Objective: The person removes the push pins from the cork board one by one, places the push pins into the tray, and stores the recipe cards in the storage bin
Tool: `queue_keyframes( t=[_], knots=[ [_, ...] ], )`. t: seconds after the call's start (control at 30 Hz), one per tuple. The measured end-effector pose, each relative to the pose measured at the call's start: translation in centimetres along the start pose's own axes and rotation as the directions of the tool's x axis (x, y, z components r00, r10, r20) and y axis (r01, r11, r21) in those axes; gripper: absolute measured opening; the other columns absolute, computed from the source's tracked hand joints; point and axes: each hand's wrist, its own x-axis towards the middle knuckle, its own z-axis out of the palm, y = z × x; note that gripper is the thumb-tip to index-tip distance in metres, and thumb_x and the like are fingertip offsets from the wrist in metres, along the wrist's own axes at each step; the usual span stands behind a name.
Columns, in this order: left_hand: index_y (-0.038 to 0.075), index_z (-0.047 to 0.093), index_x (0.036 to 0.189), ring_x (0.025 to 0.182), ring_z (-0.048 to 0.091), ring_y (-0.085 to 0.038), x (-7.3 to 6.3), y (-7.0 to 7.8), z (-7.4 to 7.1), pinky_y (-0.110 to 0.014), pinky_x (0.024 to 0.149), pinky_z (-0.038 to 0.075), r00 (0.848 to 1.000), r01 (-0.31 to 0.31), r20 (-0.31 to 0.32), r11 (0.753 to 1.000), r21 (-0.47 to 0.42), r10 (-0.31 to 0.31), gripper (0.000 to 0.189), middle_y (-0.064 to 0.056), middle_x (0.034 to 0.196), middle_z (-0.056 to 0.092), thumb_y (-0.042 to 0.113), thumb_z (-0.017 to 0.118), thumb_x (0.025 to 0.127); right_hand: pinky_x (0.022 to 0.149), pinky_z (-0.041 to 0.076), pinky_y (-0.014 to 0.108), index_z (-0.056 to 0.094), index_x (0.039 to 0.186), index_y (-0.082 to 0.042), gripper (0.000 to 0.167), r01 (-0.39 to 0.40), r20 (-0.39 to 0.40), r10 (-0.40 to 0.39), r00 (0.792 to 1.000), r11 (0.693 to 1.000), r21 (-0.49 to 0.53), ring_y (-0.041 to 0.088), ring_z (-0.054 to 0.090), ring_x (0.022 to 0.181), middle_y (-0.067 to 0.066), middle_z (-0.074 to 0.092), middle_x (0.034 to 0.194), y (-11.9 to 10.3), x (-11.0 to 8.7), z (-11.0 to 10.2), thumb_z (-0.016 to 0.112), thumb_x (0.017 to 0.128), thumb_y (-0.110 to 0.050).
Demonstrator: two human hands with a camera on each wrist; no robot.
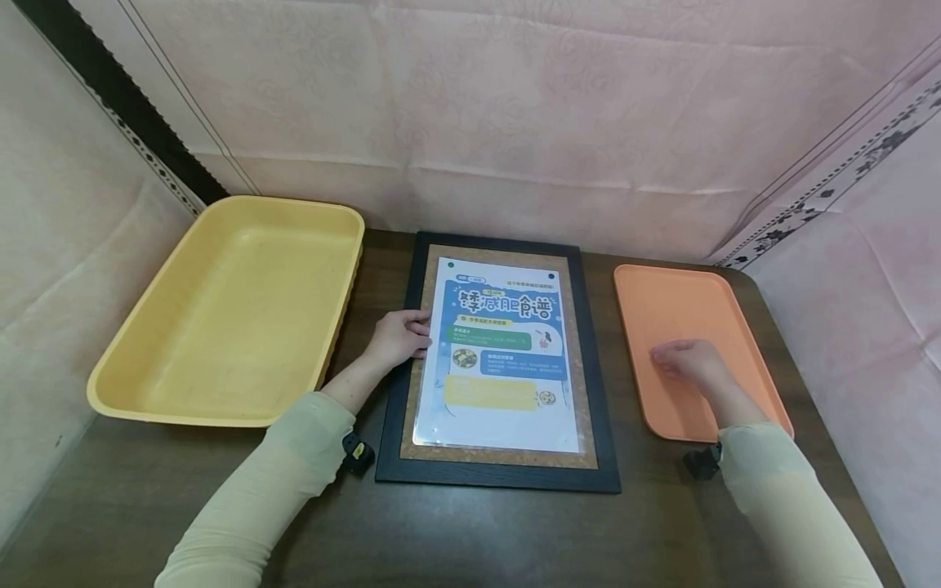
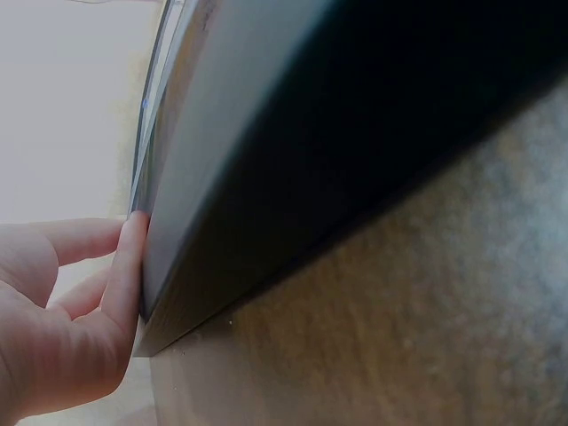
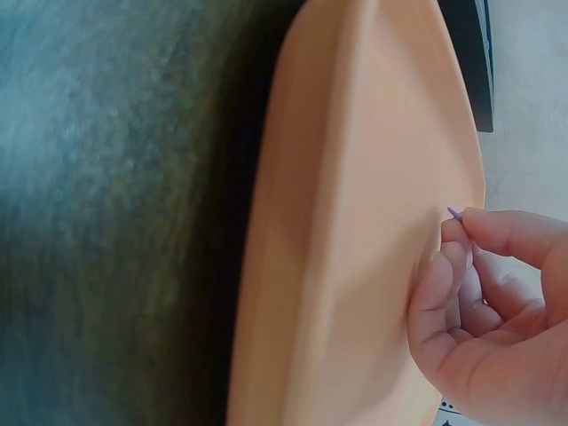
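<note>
On the table (image 1: 470, 539) three things stand in a row; the basin (image 1: 250, 294) lies on the left, the framed board (image 1: 500, 473) in the middle, and the tray (image 1: 698, 302) on the right, each apart from the next; the sheet (image 1: 500, 359) lies on the board, inside its frame; cloth (image 1: 470, 106) hangs behind the row and at both sides; the left hand (image 1: 399, 336) lies across the board's left rim, between basin and sheet, its fingertips at the sheet's left edge; the right hand (image 1: 694, 362) is over the tray, a small pin (image 3: 455, 214) between its fingertips.
</note>
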Motion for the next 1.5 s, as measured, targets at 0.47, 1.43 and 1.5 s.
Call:
queue_keyframes(
  t=[0.47, 1.43, 1.5],
  knots=[
    [0.009, 0.046, 0.138, 0.092, 0.067, -0.024, 0.0, 0.0, -0.1, -0.028, 0.077, 0.057, 1.000, -0.009, 0.000, 1.000, 0.001, 0.009, 0.052, -0.016, 0.110, 0.063, 0.007, 0.061, 0.089, 0.082, 0.054, 0.028, 0.054, 0.126, 0.002, 0.047, 0.011, -0.008, -0.011, 1.000, 1.000, 0.003, 0.007, 0.061, 0.087, -0.007, 0.069, 0.096, -0.1, -0.1, 0.1, 0.054, 0.094, -0.032],
    [0.010, 0.045, 0.138, 0.094, 0.067, -0.023, -0.2, 0.1, -0.1, -0.028, 0.077, 0.057, 1.000, 0.007, -0.005, 1.000, 0.004, -0.007, 0.051, -0.015, 0.110, 0.063, 0.008, 0.060, 0.090, 0.100, 0.047, 0.034, 0.052, 0.130, -0.005, 0.051, 0.146, -0.147, -0.123, 0.981, 0.976, 0.158, 0.025, 0.055, 0.111, 0.015, 0.055, 0.128, -11.0, 3.4, 4.1, 0.055, 0.092, -0.039],
    [0.010, 0.045, 0.139, 0.094, 0.067, -0.023, -0.3, 0.2, 0.0, -0.028, 0.077, 0.057, 1.000, 0.007, -0.003, 1.000, 0.003, -0.007, 0.051, -0.015, 0.110, 0.063, 0.008, 0.060, 0.090, 0.099, 0.047, 0.034, 0.053, 0.129, -0.006, 0.049, 0.142, -0.165, -0.113, 0.980, 0.975, 0.173, 0.024, 0.056, 0.110, 0.013, 0.056, 0.127, -11.7, 3.9, 4.6, 0.056, 0.092, -0.037]
  ],
)
